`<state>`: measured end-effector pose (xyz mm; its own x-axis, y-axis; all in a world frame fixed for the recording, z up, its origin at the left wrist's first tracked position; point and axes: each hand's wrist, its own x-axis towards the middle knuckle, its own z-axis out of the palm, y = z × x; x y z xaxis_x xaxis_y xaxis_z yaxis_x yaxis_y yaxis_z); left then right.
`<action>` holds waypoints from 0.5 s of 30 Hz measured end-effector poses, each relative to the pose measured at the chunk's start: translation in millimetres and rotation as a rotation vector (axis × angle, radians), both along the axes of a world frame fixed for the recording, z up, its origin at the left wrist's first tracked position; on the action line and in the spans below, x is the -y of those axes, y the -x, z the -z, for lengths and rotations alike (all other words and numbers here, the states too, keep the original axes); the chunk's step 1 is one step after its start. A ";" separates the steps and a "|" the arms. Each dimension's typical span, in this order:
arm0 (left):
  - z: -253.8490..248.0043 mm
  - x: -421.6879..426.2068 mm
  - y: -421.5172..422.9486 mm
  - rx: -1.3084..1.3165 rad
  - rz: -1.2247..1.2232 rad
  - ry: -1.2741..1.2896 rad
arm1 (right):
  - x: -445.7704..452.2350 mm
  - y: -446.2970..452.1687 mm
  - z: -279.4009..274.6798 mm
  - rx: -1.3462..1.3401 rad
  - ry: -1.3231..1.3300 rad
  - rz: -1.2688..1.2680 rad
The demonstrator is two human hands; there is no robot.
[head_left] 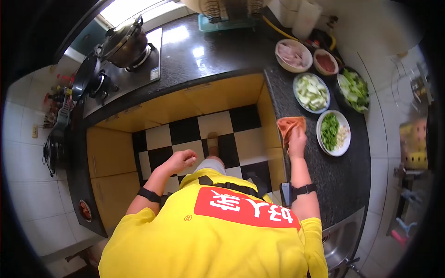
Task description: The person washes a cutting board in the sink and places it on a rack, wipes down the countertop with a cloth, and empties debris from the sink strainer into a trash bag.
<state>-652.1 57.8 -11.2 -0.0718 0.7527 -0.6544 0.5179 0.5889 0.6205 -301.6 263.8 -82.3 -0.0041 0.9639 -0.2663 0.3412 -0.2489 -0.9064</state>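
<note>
My right hand (297, 140) grips an orange cloth (291, 124) at the edge of the dark countertop. The cloth bunches above my fingers and hangs partly over the edge. Just right of it sits a white plate (342, 148) holding chopped green onion (329, 131) and minced garlic (341, 135). A bowl of sliced pale green vegetable (311, 92) stands behind that plate. My left hand (181, 161) hovers over the floor in front of my body, its fingers curled in, with nothing visible in them.
Farther back are a bowl of pale meat (293, 55), a small bowl of red meat (325, 62) and a dark bowl of leafy greens (353, 90). A pot (123, 46) and a wok (85, 76) sit on the stove at left. A sink (343, 245) lies lower right.
</note>
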 end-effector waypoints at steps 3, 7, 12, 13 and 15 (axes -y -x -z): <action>7.8 -17.2 34.6 0.024 0.058 0.000 | -53.7 64.9 -15.0 -0.726 -0.005 0.139; 8.6 -39.6 105.8 0.017 -0.051 -0.053 | -114.7 161.1 -59.3 -0.864 -0.154 -0.041; 6.0 -33.2 189.6 0.008 -0.305 -0.054 | -191.0 271.8 13.0 0.400 -0.342 -0.337; 3.4 -29.9 200.1 0.023 -0.393 -0.010 | -186.6 301.1 21.5 1.018 -0.436 -0.320; 7.2 -24.5 218.2 0.052 -0.424 -0.014 | -181.3 333.8 36.8 0.918 -0.463 -0.244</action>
<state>-870.3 82.3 -18.4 -0.3439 0.6722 -0.6556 0.1992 0.7345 0.6487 -635.4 445.1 -119.1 -0.1949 0.9725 0.1278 0.9384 0.2228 -0.2642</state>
